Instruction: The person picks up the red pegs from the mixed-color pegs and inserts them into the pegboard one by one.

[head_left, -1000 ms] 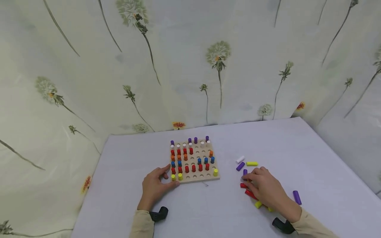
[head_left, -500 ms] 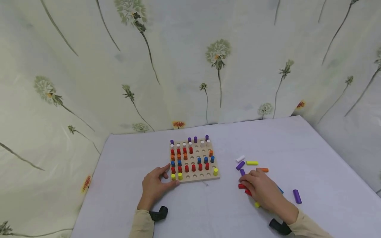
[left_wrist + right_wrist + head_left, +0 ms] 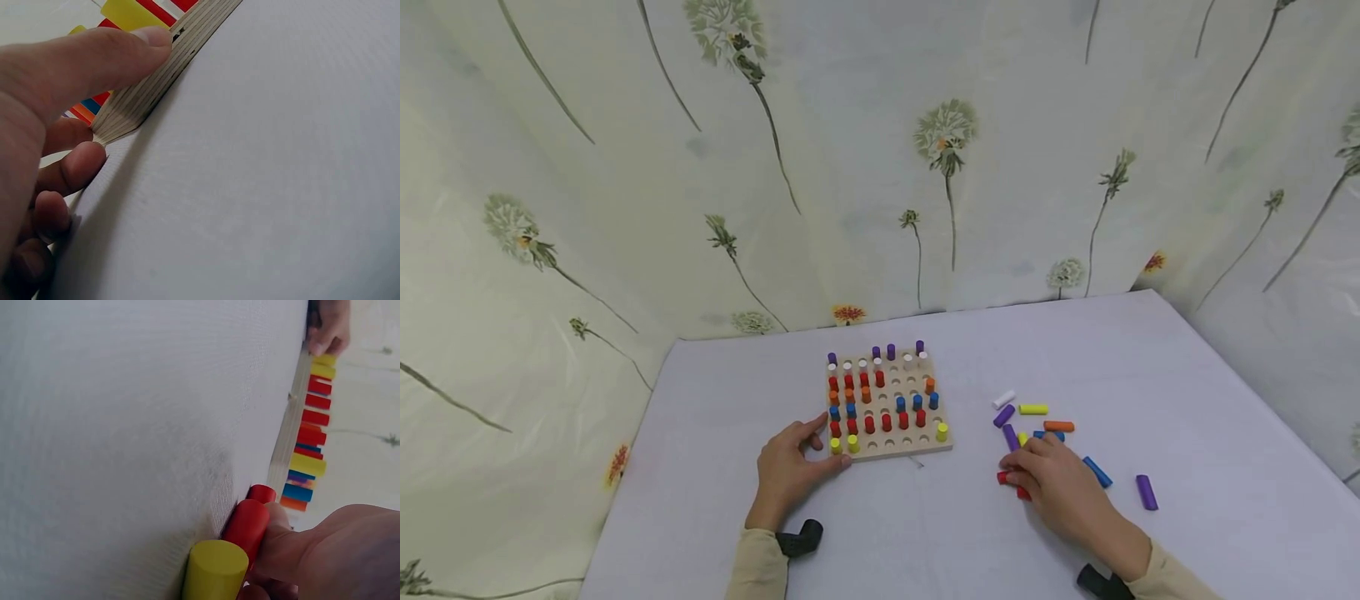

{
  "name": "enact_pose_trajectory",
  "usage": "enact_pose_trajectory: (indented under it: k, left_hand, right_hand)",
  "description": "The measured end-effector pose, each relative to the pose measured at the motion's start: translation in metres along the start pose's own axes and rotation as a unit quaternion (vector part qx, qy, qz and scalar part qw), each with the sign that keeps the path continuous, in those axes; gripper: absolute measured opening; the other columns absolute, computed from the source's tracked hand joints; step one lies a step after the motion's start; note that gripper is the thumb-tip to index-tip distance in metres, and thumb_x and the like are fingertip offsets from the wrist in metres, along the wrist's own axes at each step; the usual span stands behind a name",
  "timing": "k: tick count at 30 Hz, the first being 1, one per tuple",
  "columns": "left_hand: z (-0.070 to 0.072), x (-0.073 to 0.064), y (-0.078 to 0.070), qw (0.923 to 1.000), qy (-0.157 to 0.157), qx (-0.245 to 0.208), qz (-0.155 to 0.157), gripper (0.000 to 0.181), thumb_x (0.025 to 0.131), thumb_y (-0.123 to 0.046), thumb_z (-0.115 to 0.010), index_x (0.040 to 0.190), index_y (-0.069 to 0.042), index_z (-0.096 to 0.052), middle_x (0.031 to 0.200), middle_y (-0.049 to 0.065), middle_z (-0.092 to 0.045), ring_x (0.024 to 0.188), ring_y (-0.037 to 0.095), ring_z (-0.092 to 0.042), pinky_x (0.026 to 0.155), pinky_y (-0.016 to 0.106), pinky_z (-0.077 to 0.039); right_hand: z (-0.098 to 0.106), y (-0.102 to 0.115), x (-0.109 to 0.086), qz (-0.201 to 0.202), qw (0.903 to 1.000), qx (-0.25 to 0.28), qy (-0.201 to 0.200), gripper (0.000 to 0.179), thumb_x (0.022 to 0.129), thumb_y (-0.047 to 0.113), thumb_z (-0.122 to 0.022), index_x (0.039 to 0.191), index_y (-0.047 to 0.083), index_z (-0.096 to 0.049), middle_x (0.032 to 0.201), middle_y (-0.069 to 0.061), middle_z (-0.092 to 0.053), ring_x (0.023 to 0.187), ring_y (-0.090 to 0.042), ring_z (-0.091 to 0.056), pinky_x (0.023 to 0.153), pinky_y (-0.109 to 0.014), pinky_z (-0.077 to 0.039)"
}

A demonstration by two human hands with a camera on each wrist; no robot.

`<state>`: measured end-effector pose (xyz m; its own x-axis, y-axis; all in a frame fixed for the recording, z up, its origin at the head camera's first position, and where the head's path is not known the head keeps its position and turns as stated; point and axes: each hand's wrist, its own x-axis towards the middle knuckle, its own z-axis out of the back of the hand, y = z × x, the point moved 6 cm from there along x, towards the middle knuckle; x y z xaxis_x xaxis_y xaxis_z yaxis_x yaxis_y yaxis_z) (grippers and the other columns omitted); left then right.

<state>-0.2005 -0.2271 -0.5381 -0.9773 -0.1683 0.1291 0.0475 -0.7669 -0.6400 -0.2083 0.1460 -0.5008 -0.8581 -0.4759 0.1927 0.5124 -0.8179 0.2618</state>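
Observation:
My left hand (image 3: 793,462) holds the near left corner of a wooden pegboard (image 3: 891,447), thumb on the front edge and fingers along the left side. In the left wrist view the thumb (image 3: 119,59) presses the layered plywood edge beneath a yellow peg (image 3: 131,14). Coloured pegs stand in rows on the board, with several bare holes. My right hand (image 3: 1063,492) is low over loose pegs. Its thumb touches a red peg (image 3: 249,525) in the right wrist view, beside another red peg (image 3: 261,492) and a yellow peg (image 3: 215,569). Whether the hidden fingers grip one, I cannot tell.
Loose pegs lie around the right hand: a white peg (image 3: 1003,399), purple ones, a yellow peg (image 3: 1033,409), an orange peg (image 3: 1059,426), blue ones, and a purple peg (image 3: 1147,492) off to the right. A white cloth (image 3: 910,533) covers the table; a flowered curtain hangs behind.
The right hand has shifted slightly left and toward me, and the red pegs have moved with it. Orange and blue pegs once under the hand now show. The left hand stays at the board.

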Motion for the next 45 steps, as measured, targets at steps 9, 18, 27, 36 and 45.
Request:
enact_pose_trajectory:
  k: [9, 18, 27, 36, 45]
  left_hand:
    - [0.001, -0.001, 0.001, 0.9999, -0.002, -0.014, -0.002, 0.078, 0.064, -0.061, -0.085, 0.132, -0.028, -0.065, 0.077, -0.012, -0.055, 0.066, 0.011, -0.043, 0.062, 0.028, -0.031]
    - [0.001, 0.001, 0.000, 0.9998, -0.007, -0.011, -0.012, 0.078, 0.064, -0.062, -0.084, 0.132, -0.029, -0.065, 0.077, -0.013, -0.056, 0.067, 0.010, -0.045, 0.064, 0.029, -0.032]
    - [0.001, 0.001, 0.001, 0.9999, -0.005, -0.003, -0.013, 0.080, 0.064, -0.064, -0.083, 0.134, -0.030, -0.064, 0.078, -0.015, -0.055, 0.069, 0.010, -0.046, 0.064, 0.029, -0.033]
    - [0.000, 0.003, 0.001, 1.0000, 0.000, -0.001, -0.006, 0.079, 0.064, -0.063, -0.083, 0.133, -0.029, -0.064, 0.077, -0.014, -0.055, 0.068, 0.010, -0.045, 0.063, 0.028, -0.033]
    - [-0.001, 0.001, 0.003, 1.0000, -0.007, -0.003, -0.002, 0.078, 0.063, -0.064, -0.083, 0.132, -0.031, -0.065, 0.075, -0.015, -0.054, 0.066, 0.010, -0.043, 0.063, 0.029, -0.031]
  right_hand:
    - [-0.002, 0.001, -0.001, 0.006, 0.9998, -0.018, -0.012, 0.016, 0.084, 0.017, -0.079, 0.099, 0.022, -0.076, 0.081, 0.013, -0.052, 0.077, -0.009, -0.041, 0.064, -0.022, -0.040]
    - [0.007, -0.001, 0.002, -0.018, 0.9962, 0.052, -0.068, 0.026, 0.087, 0.008, -0.074, 0.105, 0.018, -0.058, 0.096, 0.006, -0.056, 0.094, -0.015, -0.049, 0.075, -0.034, -0.047]
    - [0.004, -0.001, 0.005, -0.062, 0.9919, 0.098, -0.053, 0.034, 0.095, 0.013, -0.066, 0.128, 0.019, -0.061, 0.090, 0.008, -0.057, 0.085, -0.013, -0.043, 0.066, -0.025, -0.040]
    - [0.004, 0.000, 0.004, -0.052, 0.9838, 0.139, -0.101, 0.022, 0.090, 0.014, -0.072, 0.110, 0.019, -0.064, 0.085, 0.014, -0.059, 0.081, -0.007, -0.047, 0.062, -0.022, -0.042]
    - [0.017, 0.001, 0.012, -0.041, 0.9751, 0.141, -0.167, 0.024, 0.081, 0.018, -0.082, 0.098, 0.018, -0.066, 0.082, 0.013, -0.060, 0.076, -0.011, -0.054, 0.065, -0.028, -0.049]
